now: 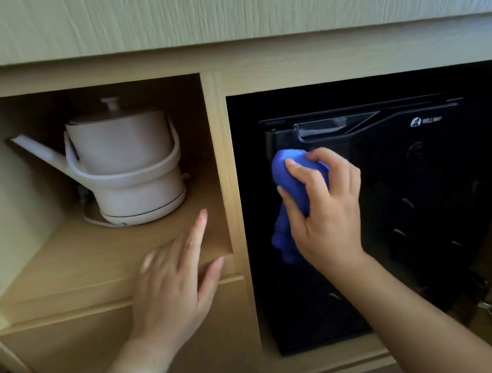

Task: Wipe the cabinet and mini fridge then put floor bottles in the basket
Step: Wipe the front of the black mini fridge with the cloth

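Head view: right hand (321, 207) grip pinches blue cloth (290, 192) on dim mini fridge (415, 193); left hand (172, 280) spread, blurred.

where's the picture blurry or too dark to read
Head view: motion smear on the left hand fingertips and the wall panel above; the mini fridge front is nearly black apart from its logo; the kettle and the right hand with blue cloth are sharp.

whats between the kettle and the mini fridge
In the head view, a light wooden cabinet divider stands between the white kettle in its open shelf and the black mini fridge.
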A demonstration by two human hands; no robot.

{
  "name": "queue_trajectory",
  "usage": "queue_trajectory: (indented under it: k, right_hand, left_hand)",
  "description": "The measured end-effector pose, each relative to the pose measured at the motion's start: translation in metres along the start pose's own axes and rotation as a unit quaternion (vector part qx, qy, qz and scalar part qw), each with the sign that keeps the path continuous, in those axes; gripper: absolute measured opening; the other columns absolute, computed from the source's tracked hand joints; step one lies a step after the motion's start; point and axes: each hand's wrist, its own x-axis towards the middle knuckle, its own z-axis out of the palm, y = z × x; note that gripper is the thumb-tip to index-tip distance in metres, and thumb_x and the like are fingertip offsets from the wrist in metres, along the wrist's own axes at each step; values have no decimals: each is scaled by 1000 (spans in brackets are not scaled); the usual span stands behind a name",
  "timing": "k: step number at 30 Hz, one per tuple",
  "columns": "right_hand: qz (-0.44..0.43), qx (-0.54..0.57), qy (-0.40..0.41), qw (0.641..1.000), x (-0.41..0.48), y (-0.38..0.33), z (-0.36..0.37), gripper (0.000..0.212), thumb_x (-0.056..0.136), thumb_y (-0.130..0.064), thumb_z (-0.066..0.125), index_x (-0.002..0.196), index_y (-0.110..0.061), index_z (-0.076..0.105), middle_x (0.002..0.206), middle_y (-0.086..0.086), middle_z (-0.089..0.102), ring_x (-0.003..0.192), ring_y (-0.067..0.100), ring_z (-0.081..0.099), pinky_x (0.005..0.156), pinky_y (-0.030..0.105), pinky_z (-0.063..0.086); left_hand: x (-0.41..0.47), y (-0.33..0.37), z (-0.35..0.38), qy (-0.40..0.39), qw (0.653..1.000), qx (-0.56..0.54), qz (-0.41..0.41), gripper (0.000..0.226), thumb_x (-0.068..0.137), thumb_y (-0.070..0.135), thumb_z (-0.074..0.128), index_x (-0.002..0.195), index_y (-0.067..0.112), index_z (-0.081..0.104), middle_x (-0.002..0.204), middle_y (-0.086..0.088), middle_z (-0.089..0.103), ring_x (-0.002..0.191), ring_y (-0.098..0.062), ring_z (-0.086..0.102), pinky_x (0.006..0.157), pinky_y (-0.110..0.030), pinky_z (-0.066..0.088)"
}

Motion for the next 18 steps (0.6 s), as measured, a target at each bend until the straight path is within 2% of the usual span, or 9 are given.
queue_trajectory:
  k: [2,6,10,13,16,18]
  right_hand:
    - [-9,-13,-4,1000,-8,13,-5,29,89,-27,57,115,-19,49,125,5,39,111,26,39,92,32,39]
    - [35,1,42,998,12,7,-9,26,90,-26,58,114,-18,52,125,11,45,109,27,40,95,24,31]
    - [33,16,58,998,30,-16,2,25,90,-25,58,114,-16,54,123,15,49,109,28,41,95,27,32]
    - [-20,14,27,999,17,-11,7,27,89,-25,59,115,-18,52,126,8,42,111,26,39,95,32,36]
    - [-76,-12,-33,997,-9,6,3,30,88,-24,60,115,-18,51,125,6,39,110,25,38,90,47,44]
    - [-76,-25,-35,996,-16,17,-3,29,88,-24,60,115,-17,51,124,6,39,109,27,39,90,48,44]
  left_hand:
    - [-6,-3,3,-10,1000,13,-24,55,93,42,38,137,10,47,110,-5,67,96,-23,62,82,-33,37]
    - [-6,-2,4,5,999,28,-21,46,92,41,38,117,12,64,112,-3,66,100,-21,58,82,-35,36]
    - [-8,-1,4,18,999,23,-22,42,91,39,40,113,15,67,114,1,65,101,-17,56,81,-35,36]
    - [-8,0,5,15,999,18,-27,41,91,39,40,113,16,67,115,2,65,100,-18,58,82,-35,36]
    - [-8,0,4,16,999,17,-31,41,91,39,41,112,17,67,115,2,65,101,-18,58,82,-36,37]
    - [-9,0,4,14,999,17,-32,40,91,39,40,112,17,67,115,3,65,100,-18,58,82,-35,36]
